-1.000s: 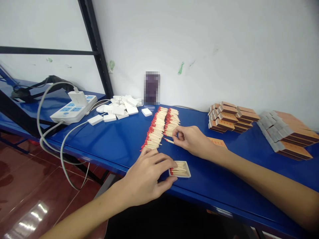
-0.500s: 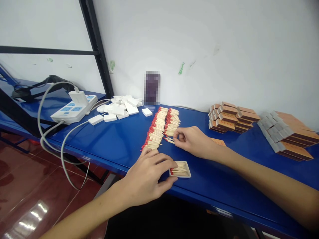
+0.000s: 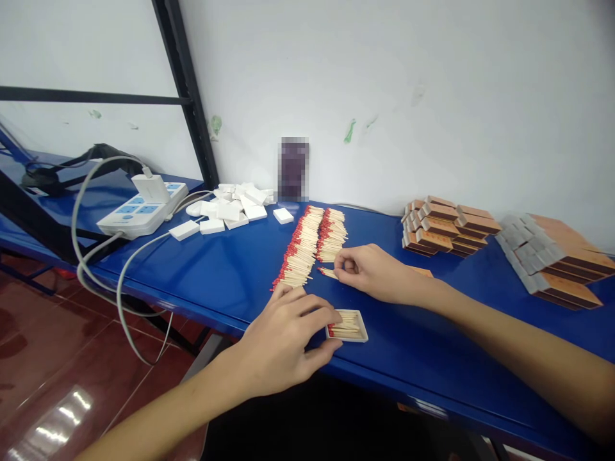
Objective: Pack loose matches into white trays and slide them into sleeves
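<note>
On the blue table near its front edge lies a white matchbox tray (image 3: 364, 331), partly filled with red-headed matches (image 3: 348, 324). My left hand (image 3: 291, 342) grips the tray's left end between thumb and fingers. Beyond it, my right hand (image 3: 365, 272) pinches matchsticks (image 3: 327, 273), their red heads pointing left; how many is partly hidden by the fingers. Just past that hand, two long rows of matches lie side by side, a left row (image 3: 301, 250) and a shorter right row (image 3: 332, 234).
White trays (image 3: 235, 205) are heaped at the back left, beside a power strip (image 3: 144, 214) with cables. Stacked matchboxes (image 3: 446, 224) and a second matchbox stack (image 3: 567, 262) stand at the right. A blurred dark object (image 3: 293, 169) leans on the wall.
My right hand's matches have come slightly apart from the right row's near end. My left hand and the tray have stayed in place.
</note>
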Demonstrator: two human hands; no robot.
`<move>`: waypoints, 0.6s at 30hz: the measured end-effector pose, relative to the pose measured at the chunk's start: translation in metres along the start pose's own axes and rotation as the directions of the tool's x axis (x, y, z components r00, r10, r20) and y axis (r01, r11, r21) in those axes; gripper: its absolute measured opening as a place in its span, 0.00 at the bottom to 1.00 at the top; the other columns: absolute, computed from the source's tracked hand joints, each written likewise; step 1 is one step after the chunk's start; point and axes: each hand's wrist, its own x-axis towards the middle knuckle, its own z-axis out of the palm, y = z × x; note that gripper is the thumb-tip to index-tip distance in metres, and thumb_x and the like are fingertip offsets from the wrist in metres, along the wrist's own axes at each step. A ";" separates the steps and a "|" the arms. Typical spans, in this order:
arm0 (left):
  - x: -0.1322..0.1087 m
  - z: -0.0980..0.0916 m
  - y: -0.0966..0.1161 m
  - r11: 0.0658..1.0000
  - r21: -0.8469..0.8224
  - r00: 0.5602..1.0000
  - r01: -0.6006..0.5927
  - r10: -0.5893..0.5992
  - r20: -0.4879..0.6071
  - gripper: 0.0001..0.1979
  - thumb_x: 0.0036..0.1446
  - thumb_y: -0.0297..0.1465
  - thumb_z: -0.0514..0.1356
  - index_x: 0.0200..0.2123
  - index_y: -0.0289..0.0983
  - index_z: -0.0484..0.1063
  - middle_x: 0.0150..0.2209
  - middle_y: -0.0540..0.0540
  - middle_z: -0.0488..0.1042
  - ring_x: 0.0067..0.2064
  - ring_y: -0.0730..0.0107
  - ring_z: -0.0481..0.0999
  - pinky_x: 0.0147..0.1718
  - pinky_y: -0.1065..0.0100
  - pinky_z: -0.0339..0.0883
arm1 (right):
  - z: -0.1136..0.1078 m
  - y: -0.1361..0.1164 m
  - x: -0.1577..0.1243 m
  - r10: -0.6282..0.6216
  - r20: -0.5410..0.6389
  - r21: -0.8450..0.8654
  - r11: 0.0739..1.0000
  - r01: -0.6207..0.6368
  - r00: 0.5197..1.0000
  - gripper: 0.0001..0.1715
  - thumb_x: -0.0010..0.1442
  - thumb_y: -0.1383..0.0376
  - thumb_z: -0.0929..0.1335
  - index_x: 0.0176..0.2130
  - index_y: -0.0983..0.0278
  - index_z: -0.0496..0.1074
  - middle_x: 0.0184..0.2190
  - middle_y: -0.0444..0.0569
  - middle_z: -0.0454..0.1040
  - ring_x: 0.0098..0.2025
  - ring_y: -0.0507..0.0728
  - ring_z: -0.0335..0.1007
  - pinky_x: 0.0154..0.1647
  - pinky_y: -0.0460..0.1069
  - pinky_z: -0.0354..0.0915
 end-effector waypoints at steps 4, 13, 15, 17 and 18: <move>0.001 -0.001 0.001 1.000 -0.001 1.000 0.002 -0.002 0.000 0.07 0.63 0.33 0.61 0.44 0.38 0.73 0.43 0.48 0.77 0.43 0.65 0.74 0.49 0.59 0.59 | -0.001 0.000 -0.001 0.004 -0.033 0.021 1.000 -0.003 0.999 0.09 0.59 0.65 0.64 0.27 0.62 0.69 0.22 0.40 0.67 0.24 0.50 0.60 0.27 0.46 0.55; 0.001 -0.001 0.001 1.000 0.001 1.000 -0.004 0.004 -0.002 0.07 0.64 0.33 0.60 0.44 0.38 0.72 0.43 0.48 0.77 0.43 0.65 0.74 0.49 0.59 0.59 | 0.002 0.001 0.001 -0.022 -0.043 0.026 0.999 0.023 0.999 0.11 0.60 0.62 0.65 0.28 0.63 0.71 0.22 0.41 0.68 0.24 0.50 0.59 0.27 0.46 0.55; 0.001 -0.001 0.001 1.000 0.002 1.000 -0.001 0.001 0.001 0.07 0.63 0.32 0.60 0.44 0.38 0.73 0.43 0.48 0.77 0.43 0.65 0.74 0.49 0.59 0.59 | 0.002 0.001 0.001 -0.014 -0.040 0.029 0.999 0.015 0.999 0.11 0.61 0.62 0.65 0.28 0.63 0.70 0.21 0.41 0.67 0.24 0.50 0.59 0.27 0.46 0.55; 0.001 -0.001 0.001 1.000 0.004 1.000 0.004 -0.004 0.006 0.07 0.63 0.32 0.60 0.44 0.38 0.73 0.43 0.48 0.77 0.43 0.65 0.74 0.49 0.59 0.59 | 0.002 0.000 0.001 -0.006 -0.039 0.032 0.999 0.008 0.999 0.11 0.60 0.62 0.64 0.28 0.62 0.70 0.21 0.41 0.67 0.24 0.50 0.59 0.27 0.46 0.55; 0.001 -0.001 0.001 1.000 0.004 1.000 0.006 -0.006 0.007 0.07 0.63 0.32 0.60 0.44 0.38 0.73 0.43 0.48 0.77 0.43 0.64 0.74 0.49 0.59 0.59 | 0.002 0.001 0.001 -0.005 -0.041 0.031 0.999 0.006 0.999 0.11 0.60 0.63 0.64 0.28 0.63 0.70 0.21 0.41 0.67 0.24 0.50 0.59 0.27 0.46 0.55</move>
